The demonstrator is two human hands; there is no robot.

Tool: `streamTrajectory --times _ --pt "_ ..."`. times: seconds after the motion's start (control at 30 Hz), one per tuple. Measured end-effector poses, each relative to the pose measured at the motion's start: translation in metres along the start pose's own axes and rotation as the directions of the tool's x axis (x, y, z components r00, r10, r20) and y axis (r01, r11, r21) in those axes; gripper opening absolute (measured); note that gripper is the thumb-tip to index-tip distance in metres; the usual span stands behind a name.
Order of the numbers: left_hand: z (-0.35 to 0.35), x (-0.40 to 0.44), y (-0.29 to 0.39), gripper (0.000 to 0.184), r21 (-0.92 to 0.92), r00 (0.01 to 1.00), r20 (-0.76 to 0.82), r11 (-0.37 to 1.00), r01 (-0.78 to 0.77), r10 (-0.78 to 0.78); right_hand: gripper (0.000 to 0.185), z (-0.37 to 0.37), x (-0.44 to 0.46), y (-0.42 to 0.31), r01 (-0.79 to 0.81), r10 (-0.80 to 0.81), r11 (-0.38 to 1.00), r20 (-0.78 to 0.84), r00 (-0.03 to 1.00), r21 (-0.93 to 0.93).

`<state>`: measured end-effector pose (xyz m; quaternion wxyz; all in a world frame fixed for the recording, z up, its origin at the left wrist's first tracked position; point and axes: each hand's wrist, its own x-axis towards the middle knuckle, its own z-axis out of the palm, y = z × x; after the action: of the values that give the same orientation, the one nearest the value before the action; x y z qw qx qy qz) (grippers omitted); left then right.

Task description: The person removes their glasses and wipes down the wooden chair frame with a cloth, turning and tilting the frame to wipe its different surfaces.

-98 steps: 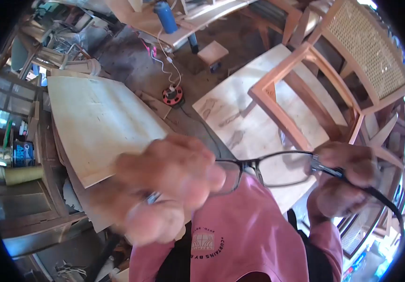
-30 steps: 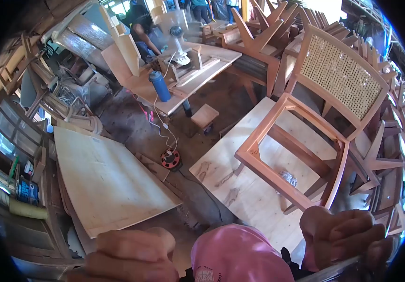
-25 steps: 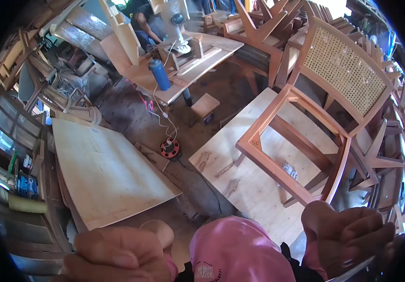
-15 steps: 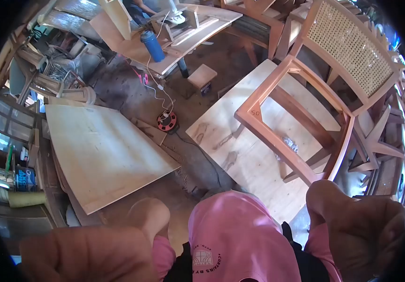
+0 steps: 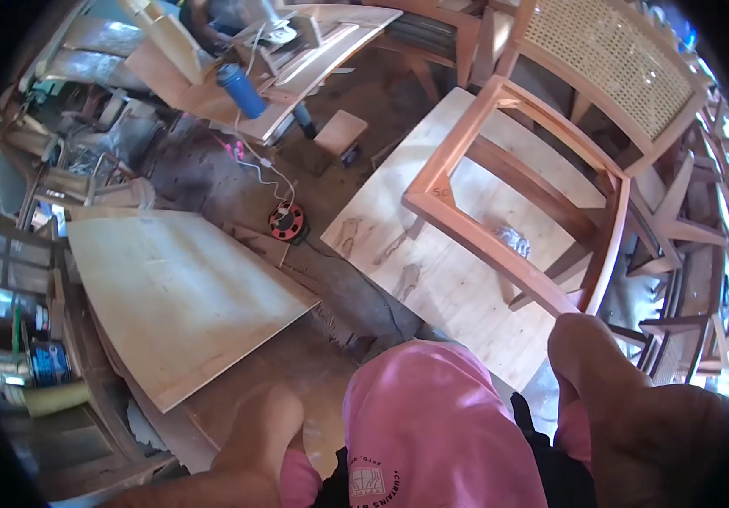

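Both my arms are bent, with the forearms coming up close to the camera. At the lower left my left forearm (image 5: 250,453) runs out of the bottom of the view, and its hand is not seen. At the lower right, my right hand (image 5: 678,436) shows only as a dark, blurred part near the wrist; its fingers are hidden. Beyond my right elbow stands a wooden chair frame (image 5: 517,267) marked "50", with an open seat and a woven cane back (image 5: 614,63). It stands over a pale plywood sheet (image 5: 458,317). No held thing shows.
A tilted plywood panel (image 5: 187,296) lies at left. A red cable reel (image 5: 287,222) with cords sits on the floor. Beyond are a small stool (image 5: 342,133) and a workbench (image 5: 297,85) bearing a blue bottle (image 5: 242,91), with a person behind. Chair parts crowd the right.
My left hand has dropped out of the bottom left of the view. The right hand has shifted slightly down, and the whole scene has moved a little left with my head.
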<state>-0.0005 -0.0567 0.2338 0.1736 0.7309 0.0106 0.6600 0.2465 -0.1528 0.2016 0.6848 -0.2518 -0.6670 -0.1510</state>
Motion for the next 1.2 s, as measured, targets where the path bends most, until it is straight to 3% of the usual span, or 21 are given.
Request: streamTrajectory --times 0.07,0.2,0.27,0.3,0.37,0.47,0.57,0.7,0.87,0.97,1.0,1.07,1.1,1.17,1.2 --pt "0.018 -0.001 -0.008 0.033 -0.05 0.995 -0.095 0.999 -0.003 -0.002 0.036 0.001 -0.001 -0.001 -0.001 0.001 1.0 -0.001 1.0 -0.004" --pt "0.014 0.005 -0.016 0.025 -0.329 0.985 -0.146 0.935 -0.136 0.092 0.036 0.005 -0.002 0.014 0.01 -0.01 1.0 0.002 1.0 0.006" --pt "0.004 0.006 -0.017 0.023 -0.163 0.98 -0.044 0.967 -0.198 0.193 0.036 0.006 0.002 0.019 0.023 -0.023 1.0 0.002 1.0 0.014" --pt "-0.006 0.009 -0.018 0.023 0.077 0.969 0.084 0.968 -0.239 0.233 0.036 0.005 0.004 0.018 0.024 -0.024 1.0 0.002 1.0 0.015" --pt "-0.011 0.009 -0.019 0.022 0.316 0.96 0.153 0.908 -0.274 0.236 0.036 0.006 0.006 0.018 0.048 -0.048 0.999 0.0 0.999 0.011" --pt "-0.006 0.012 -0.017 0.021 0.252 0.975 0.084 0.942 -0.222 0.207 0.036 0.006 0.009 0.016 0.07 -0.07 0.998 0.0 0.998 0.009" --pt "-0.019 0.016 -0.006 0.021 0.108 0.977 0.153 0.98 -0.167 0.15 0.036 0.006 0.014 0.015 0.078 -0.078 0.997 0.009 0.997 0.011" --pt "-0.035 0.031 0.028 0.021 0.15 0.993 0.117 0.989 0.018 -0.035 0.035 0.004 0.02 0.014 0.088 -0.088 0.996 0.021 0.996 0.013" --pt "-0.055 0.017 0.015 0.017 0.116 0.982 -0.053 0.978 -0.176 0.183 0.035 0.001 0.025 0.014 0.12 -0.12 0.993 0.035 0.992 -0.003" --pt "-0.004 0.027 -0.007 0.02 0.315 0.944 -0.135 0.916 -0.247 0.301 0.035 -0.002 0.031 0.014 0.136 -0.135 0.99 0.046 0.99 -0.025" --pt "-0.004 0.032 -0.009 0.022 0.434 0.935 -0.077 0.856 -0.281 0.346 0.035 -0.003 0.034 0.014 0.144 -0.143 0.989 0.047 0.989 -0.025" --pt "-0.012 0.035 -0.011 0.026 0.401 0.912 -0.045 0.844 -0.357 0.407 0.035 -0.005 0.038 0.016 0.161 -0.16 0.987 0.046 0.986 -0.02" --pt "-0.021 0.034 -0.015 0.028 0.242 0.9 -0.078 0.884 -0.4 0.429 0.035 -0.005 0.04 0.017 0.167 -0.166 0.986 0.049 0.985 -0.019" --pt "-0.026 0.028 -0.019 0.028 0.111 0.9 -0.129 0.908 -0.405 0.417 0.035 -0.004 0.04 0.02 0.177 -0.176 0.984 0.051 0.983 -0.02" --pt "-0.02 0.026 -0.02 0.028 0.147 0.908 -0.149 0.916 -0.372 0.393 0.035 -0.004 0.042 0.022 0.181 -0.18 0.983 0.053 0.982 -0.019"
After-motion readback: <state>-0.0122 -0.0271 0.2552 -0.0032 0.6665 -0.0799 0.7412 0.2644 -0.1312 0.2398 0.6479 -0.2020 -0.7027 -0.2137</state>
